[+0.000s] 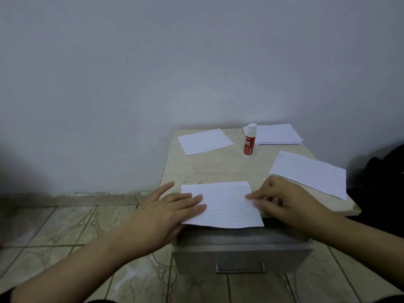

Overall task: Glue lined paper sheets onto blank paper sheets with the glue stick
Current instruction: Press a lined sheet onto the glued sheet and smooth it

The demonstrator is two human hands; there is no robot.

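A white lined paper sheet [223, 205] lies at the lower centre of the frame, at the near edge of a small pale stone-topped cabinet [207, 167], overhanging it slightly. The left hand [168, 207] lies flat and spread on the sheet's left side, gripping nothing. The right hand [282, 200] presses curled fingertips [251, 196] on its right edge; whether it pinches the paper I cannot tell. Behind, an upright red-and-white glue stick [249, 142] stands capped, between a blank white sheet [205, 141] and a stack of white sheets [277, 134]. Another white sheet [310, 173] lies at right.
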